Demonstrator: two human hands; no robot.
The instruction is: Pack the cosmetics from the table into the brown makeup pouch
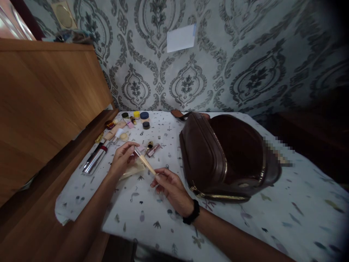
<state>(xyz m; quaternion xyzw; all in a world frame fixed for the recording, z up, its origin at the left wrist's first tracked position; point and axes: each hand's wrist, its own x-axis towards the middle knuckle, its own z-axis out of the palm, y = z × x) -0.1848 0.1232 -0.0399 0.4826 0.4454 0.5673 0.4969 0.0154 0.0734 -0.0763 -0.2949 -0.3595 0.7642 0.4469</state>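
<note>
A makeup brush (147,164) with a pale handle and a silvery collar is held slantwise over the table between my two hands. My left hand (123,159) pinches its upper end, and the fingers hide the tip. At the lower end of the handle, the thumb and fingers of my right hand (172,190) are closed on it. Under my left hand lies a flat, cream-coloured pouch or packet (133,170), partly covered. Just beyond the brush are a small dark-and-gold item (149,145) and a pinkish tube (154,150).
An unzipped brown leather bag (203,153) stands at the right. Several small jars, including a blue-lidded jar (144,116), sit at the back left. A silver cylinder (94,162) lies near the wooden cabinet (54,83). Patterned cloth (141,233) covers the table against the wall.
</note>
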